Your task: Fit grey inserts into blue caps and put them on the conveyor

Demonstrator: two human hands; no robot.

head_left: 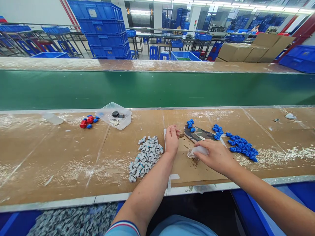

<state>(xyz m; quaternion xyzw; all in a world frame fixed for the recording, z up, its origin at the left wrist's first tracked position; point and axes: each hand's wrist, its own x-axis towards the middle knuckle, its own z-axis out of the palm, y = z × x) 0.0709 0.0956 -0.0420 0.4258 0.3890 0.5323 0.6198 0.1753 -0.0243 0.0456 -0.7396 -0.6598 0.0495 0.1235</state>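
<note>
My right hand (pixel 213 155) grips a small translucent white plastic container (pixel 201 150), tilted low over a cardboard sheet (pixel 187 175). Close to its left end is a clear round rim (pixel 190 152); I cannot tell whether they are one piece. Dark specks lie just below. My left hand (pixel 171 139) is held with curled fingers by the sheet's left edge; what it holds, if anything, is hidden. Beside it spreads a pile of grey plastic parts (pixel 146 157). Beyond my right hand lies a camouflage-patterned piece (pixel 199 133) with a few blue parts (pixel 190 123) on it.
More blue parts (pixel 242 146) lie to the right. A clear tub (pixel 115 115) with small items, red parts (pixel 83 124) and a translucent bottle (pixel 52 118) stand left. A green belt (pixel 157 88) runs behind. Below the table edge, a blue bin holds grey parts (pixel 73 221).
</note>
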